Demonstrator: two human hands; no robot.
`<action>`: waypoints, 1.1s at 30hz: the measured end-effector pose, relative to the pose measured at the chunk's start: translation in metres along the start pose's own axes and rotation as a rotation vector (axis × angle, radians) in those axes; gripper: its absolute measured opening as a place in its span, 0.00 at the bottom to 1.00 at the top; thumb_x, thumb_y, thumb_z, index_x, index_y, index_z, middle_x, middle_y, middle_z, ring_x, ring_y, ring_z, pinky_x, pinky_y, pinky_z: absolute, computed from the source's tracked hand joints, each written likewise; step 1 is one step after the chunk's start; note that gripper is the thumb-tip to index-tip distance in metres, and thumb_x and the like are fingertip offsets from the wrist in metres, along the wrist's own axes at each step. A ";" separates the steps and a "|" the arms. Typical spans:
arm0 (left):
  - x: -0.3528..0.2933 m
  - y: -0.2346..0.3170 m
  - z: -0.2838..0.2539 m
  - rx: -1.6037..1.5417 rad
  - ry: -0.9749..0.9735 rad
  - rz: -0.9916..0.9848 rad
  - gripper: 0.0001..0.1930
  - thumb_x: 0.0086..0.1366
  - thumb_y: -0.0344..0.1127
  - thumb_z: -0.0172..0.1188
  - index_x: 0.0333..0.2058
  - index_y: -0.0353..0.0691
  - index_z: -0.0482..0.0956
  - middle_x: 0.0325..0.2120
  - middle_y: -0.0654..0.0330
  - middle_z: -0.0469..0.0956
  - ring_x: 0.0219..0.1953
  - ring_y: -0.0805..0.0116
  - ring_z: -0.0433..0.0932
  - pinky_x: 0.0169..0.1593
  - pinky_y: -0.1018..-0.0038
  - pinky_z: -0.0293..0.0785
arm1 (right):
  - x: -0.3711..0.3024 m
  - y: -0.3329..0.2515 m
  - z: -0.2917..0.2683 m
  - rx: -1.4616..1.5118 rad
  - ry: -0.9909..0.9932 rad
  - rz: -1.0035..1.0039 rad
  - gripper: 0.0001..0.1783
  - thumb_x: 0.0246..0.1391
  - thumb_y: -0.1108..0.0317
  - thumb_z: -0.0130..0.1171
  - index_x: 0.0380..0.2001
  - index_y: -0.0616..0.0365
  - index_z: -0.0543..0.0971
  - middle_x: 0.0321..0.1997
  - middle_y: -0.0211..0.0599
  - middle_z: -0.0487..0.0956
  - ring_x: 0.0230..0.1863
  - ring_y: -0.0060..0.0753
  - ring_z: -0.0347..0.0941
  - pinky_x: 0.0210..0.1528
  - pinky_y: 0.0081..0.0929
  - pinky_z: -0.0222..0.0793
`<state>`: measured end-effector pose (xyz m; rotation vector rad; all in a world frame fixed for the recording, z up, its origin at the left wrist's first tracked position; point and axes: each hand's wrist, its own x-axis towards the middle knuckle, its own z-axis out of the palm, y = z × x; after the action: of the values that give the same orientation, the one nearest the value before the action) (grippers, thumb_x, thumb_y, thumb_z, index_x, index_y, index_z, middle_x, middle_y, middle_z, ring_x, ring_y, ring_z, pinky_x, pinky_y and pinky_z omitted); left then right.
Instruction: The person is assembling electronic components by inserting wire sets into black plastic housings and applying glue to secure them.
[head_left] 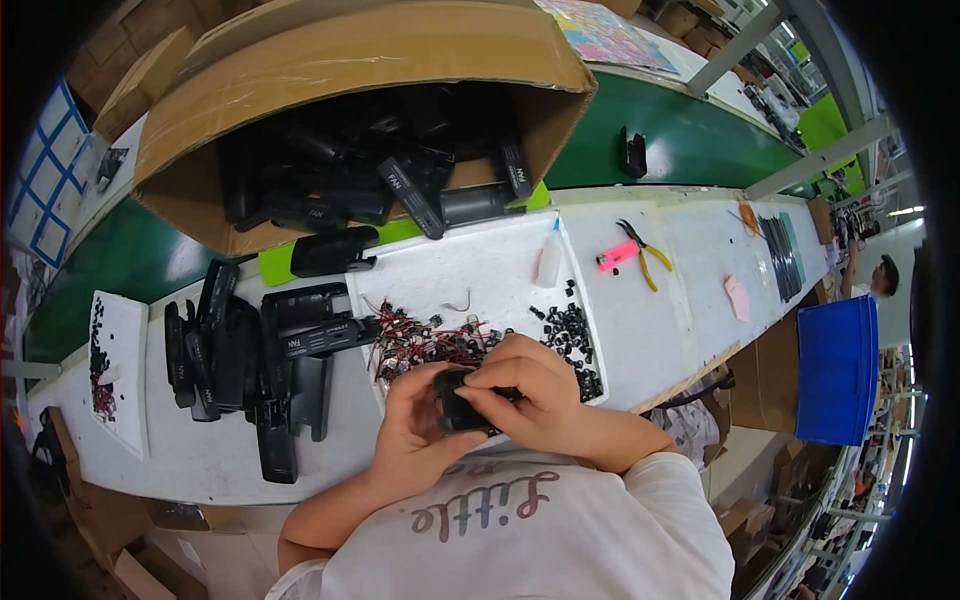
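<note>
A black plastic housing point(455, 402) is held close to my chest, at the near edge of a white foam tray point(585, 285). My left hand point(415, 420) wraps round it from the left. From the right, the fingers of my right hand point(530, 385) are pinched together at its upper face; whether a small part sits between them is hidden. Just beyond my hands, small parts with red and black wires point(425, 340) lie heaped in the tray. Small black pieces point(568, 335) are scattered along its right side, below a white squeeze bottle point(549, 258).
A large cardboard box point(370, 60) full of black housings opens toward me. More black housings point(240, 345) are piled at left, beside another white tray point(130, 380). Yellow-handled pliers point(648, 258) and a pink lighter point(617, 256) lie at right. A blue bin point(838, 370) stands beyond the table.
</note>
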<state>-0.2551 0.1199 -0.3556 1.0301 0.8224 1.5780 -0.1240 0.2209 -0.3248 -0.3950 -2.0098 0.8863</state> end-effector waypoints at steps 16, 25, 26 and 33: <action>-0.004 -0.008 0.003 0.106 0.049 0.024 0.35 0.47 0.14 0.61 0.53 0.40 0.56 0.49 0.55 0.60 0.51 0.65 0.65 0.53 0.71 0.65 | -0.006 -0.007 -0.004 0.069 -0.085 0.249 0.09 0.42 0.79 0.63 0.30 0.61 0.76 0.27 0.34 0.71 0.22 0.19 0.66 0.21 0.15 0.61; -0.002 -0.009 0.004 0.143 0.040 0.038 0.35 0.47 0.15 0.61 0.54 0.39 0.57 0.48 0.55 0.60 0.51 0.65 0.65 0.53 0.71 0.64 | -0.007 -0.002 -0.005 0.243 -0.037 0.343 0.11 0.44 0.80 0.61 0.32 0.59 0.71 0.30 0.33 0.70 0.23 0.17 0.63 0.25 0.14 0.60; -0.002 -0.009 0.004 0.160 0.044 0.048 0.35 0.47 0.15 0.61 0.53 0.39 0.57 0.48 0.55 0.60 0.51 0.64 0.65 0.53 0.71 0.64 | -0.008 0.000 -0.006 0.257 -0.060 0.356 0.11 0.45 0.81 0.60 0.32 0.59 0.71 0.31 0.33 0.69 0.24 0.18 0.64 0.26 0.14 0.61; 0.002 -0.012 0.006 0.228 0.069 0.083 0.35 0.47 0.16 0.62 0.53 0.38 0.57 0.47 0.53 0.61 0.50 0.64 0.66 0.52 0.72 0.64 | -0.015 0.006 -0.003 0.421 -0.060 0.454 0.10 0.48 0.83 0.56 0.33 0.60 0.69 0.35 0.34 0.67 0.31 0.19 0.65 0.31 0.15 0.63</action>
<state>-0.2452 0.1246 -0.3637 1.1905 1.0369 1.6230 -0.1135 0.2176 -0.3372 -0.5977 -1.7474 1.5814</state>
